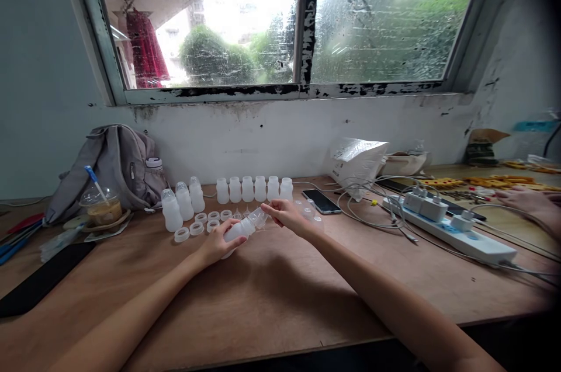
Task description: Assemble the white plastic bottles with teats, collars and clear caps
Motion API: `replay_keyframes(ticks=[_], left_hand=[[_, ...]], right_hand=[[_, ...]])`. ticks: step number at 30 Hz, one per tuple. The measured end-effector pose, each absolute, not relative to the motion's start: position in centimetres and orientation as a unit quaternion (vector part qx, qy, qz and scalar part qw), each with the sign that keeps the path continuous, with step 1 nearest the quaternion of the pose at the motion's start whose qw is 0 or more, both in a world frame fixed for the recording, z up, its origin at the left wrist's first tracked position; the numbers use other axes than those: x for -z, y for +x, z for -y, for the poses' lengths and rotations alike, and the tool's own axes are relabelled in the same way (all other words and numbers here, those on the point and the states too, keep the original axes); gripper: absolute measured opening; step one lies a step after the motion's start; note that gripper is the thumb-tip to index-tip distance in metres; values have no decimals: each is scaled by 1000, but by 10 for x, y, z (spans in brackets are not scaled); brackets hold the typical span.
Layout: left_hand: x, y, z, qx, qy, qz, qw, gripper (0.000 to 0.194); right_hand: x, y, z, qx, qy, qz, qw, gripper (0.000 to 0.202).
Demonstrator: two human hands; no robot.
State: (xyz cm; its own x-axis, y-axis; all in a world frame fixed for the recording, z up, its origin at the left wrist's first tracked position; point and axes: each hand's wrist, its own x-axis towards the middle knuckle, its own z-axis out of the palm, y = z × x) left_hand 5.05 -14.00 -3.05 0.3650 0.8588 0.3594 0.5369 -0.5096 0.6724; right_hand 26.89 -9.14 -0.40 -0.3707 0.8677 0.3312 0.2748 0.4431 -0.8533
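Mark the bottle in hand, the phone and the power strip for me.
bottle [237, 230], head view, white body.
phone [321, 201], head view, middle of dark screen.
power strip [473, 240], head view, bare white top.

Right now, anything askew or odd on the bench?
Nothing spilled or broken. The left hand holds a bottle tilted while the right hand grips its clear cap. Loose rings lie scattered before the upright bottles.

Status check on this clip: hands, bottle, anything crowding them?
Left hand grips bottle, tilted above table. Right hand pinches clear cap at its neck. Rings and upright bottles close behind; phone to the right.
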Motion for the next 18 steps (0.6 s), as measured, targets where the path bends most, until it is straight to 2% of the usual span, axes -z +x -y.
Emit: replay_keyframes(ticks=[11,18], left_hand=[[32,50,139,-361,792,-440,220,41],[34,54,138,-373,791,-454,169,38]], right_hand=[[15,259,100,-341,-364,757,422,40],[16,257,96,-350,-354,767,404,35]])
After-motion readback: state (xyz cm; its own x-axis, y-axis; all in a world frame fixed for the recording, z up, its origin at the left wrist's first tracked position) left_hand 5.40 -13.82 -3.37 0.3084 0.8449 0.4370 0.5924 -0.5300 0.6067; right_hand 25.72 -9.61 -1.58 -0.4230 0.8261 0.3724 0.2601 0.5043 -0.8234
